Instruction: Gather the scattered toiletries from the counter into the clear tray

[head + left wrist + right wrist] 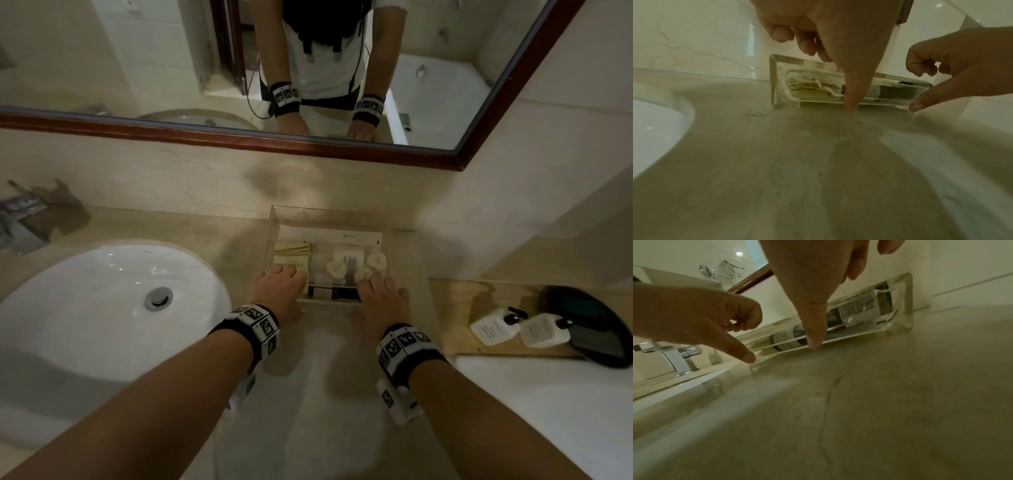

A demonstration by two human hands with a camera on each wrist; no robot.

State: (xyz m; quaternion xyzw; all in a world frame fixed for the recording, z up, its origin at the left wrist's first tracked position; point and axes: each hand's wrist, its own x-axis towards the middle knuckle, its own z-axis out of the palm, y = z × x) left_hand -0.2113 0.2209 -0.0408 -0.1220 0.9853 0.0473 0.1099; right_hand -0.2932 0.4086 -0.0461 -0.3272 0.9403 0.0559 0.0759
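While both hands reach forward over the beige stone tabletop, each one grips the near wall of the clear rectangular plastic tray. The left hand curls its fingers over the rim near the tray's left corner, with the thumb pointing down against the outer face. The right hand does the same toward the right side, its thumb pressed on the clear wall. Inside the tray lie small toiletries: a pale yellow packet, round cream-coloured caps and a white sachet. A white oval sink sits to the left, with a chrome tap behind it. To the right, two white pump bottles lie on a dark round tray. A wood-framed mirror hangs above.
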